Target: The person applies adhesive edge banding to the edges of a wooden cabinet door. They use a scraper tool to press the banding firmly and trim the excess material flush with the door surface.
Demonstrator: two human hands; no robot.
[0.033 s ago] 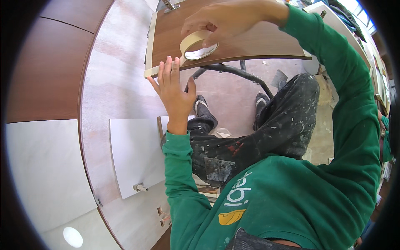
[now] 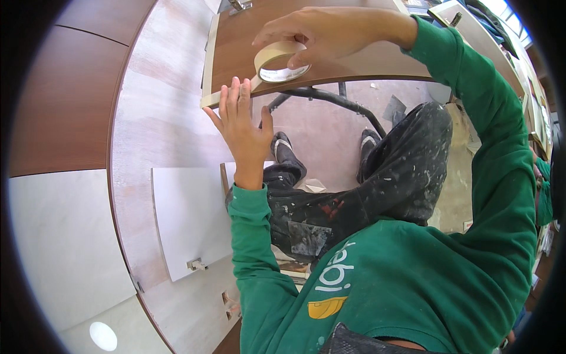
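Observation:
A roll of cream masking tape (image 2: 273, 54) is gripped by my right hand (image 2: 321, 34), with the thumb inside the ring and the fingers over its far side. From the roll a strip of tape (image 2: 255, 82) runs to the near left edge of a brown wood-grain panel (image 2: 348, 62). My left hand (image 2: 243, 127) is stretched out, its fingertips lying on the taped edge near the corner. More pale tape (image 2: 209, 65) lines the panel's left edge.
Under the panel is a black tubular metal frame (image 2: 339, 99). A white board with a hinge (image 2: 191, 218) lies to my left, beside brown cabinet panels (image 2: 65, 100). Another hinged white panel (image 2: 471, 35) is at the far right. Paper scraps (image 2: 314, 186) lie near my feet.
Little differs. The view has shifted slightly, and my right wrist has moved a little to the right while still holding the tape roll.

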